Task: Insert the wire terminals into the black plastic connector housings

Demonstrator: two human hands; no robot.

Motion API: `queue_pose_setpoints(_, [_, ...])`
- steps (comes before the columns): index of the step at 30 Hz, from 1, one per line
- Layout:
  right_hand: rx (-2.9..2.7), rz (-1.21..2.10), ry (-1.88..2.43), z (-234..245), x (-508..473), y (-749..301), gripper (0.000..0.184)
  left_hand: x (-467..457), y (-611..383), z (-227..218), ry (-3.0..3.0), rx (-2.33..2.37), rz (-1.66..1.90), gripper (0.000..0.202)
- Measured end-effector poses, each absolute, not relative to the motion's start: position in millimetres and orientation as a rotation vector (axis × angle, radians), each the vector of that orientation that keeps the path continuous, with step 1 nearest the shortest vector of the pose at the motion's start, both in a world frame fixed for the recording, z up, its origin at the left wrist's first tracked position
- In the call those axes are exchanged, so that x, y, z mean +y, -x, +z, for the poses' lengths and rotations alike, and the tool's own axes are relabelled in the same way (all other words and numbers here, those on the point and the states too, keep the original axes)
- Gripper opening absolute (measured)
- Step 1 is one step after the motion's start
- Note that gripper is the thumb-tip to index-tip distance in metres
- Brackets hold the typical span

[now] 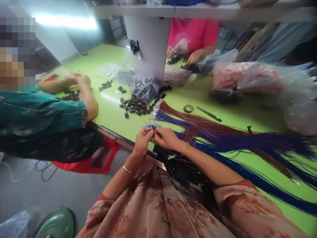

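My left hand [143,141] and my right hand [166,138] meet close together at the table's near edge. Thumb and fingers are pinched on both, and what lies between them is too small and covered to make out. Just beyond the fingertips are the metal-tipped ends of blue wires [151,125]. The long blue wire bundle [237,167] runs off to the right under my right forearm. Beside it stretch brown wires [178,111] and purple-blue wires [223,140]. Below my right hand sits a heap of black parts with wires [183,167], partly hidden by my arm.
Small black connectors [136,106] lie scattered ahead, next to a clear bag of dark parts [146,91]. A tape roll [188,108] and a flat strip-like tool [209,114] lie beyond the wires. Co-workers' hands [79,79] work at left and across. A red stool [106,157] stands left.
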State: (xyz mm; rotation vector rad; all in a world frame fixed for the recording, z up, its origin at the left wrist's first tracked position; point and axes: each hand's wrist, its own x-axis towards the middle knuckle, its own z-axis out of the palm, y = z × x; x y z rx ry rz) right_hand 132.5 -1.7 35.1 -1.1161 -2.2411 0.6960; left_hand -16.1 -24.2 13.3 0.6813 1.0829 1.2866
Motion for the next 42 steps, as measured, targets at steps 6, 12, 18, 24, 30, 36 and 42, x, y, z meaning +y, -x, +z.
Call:
queue_pose_setpoints(6, [-2.187,0.43,1.506,40.0,48.0,-163.2,0.013,-20.5,25.0,20.4,-0.672,1.086,1.264,0.036])
queue_pose_setpoints(12, [-2.289,0.317,1.678,28.4,74.2,-187.4,0.015,-14.8,20.5,21.9,-0.677,1.054,1.23,0.038])
queue_pose_setpoints(18, [-2.415,0.291,1.634,32.2,74.8,-190.2,0.014,-11.9,14.4,21.5,-0.655,1.022,1.222,0.042])
queue_pose_setpoints(24, [-2.557,0.134,1.686,47.6,70.8,-189.2,0.021,-11.4,14.5,23.3,-0.638,1.025,1.23,0.046])
queue_pose_setpoints(30, [-2.417,0.465,1.644,62.0,76.0,-188.3,0.016,-9.6,11.8,22.2,-0.61,1.016,1.237,0.045])
queue_pose_setpoints(36, [-2.142,0.886,1.056,61.7,80.5,-158.7,0.012,-8.4,5.5,21.9,-0.565,0.953,1.233,0.04])
queue_pose_setpoints(42, [-1.938,1.099,1.039,68.6,47.7,-145.9,0.012,-9.6,5.1,20.0,-0.525,0.903,1.252,0.028])
